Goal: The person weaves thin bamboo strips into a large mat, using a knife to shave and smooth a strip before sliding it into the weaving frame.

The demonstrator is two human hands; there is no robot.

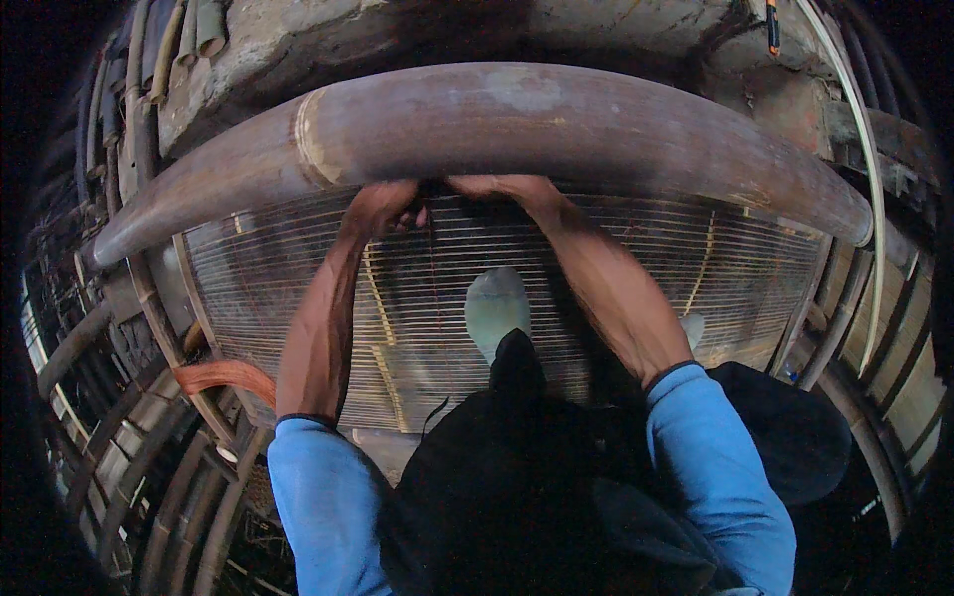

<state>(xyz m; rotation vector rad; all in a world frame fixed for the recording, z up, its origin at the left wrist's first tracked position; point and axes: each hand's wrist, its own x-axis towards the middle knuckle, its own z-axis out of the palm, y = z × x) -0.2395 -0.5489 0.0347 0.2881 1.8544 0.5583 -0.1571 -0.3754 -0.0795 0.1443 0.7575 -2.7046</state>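
A screen of thin, closely spaced slats (586,377) hangs below a thick bamboo pole (517,109) that runs across the view. At the screen's top edge, right under the pole, my left hand (391,207) has its fingers curled in; what they hold, if anything, is hidden. Close beside it on the right is my right hand (497,187), its fingers mostly out of sight beneath the pole. A thin dark red cord (434,263) runs down the slats from near my left hand. Light yellowish bands (381,308) cross the slats farther left and right.
An orange-brown bundle of fibre or cord (227,377) hangs at the screen's left side. A pale curved strip (865,149) stands at the right. Bamboo poles (184,517) crowd the left. My foot in a pale covering (497,306) is at the screen's middle.
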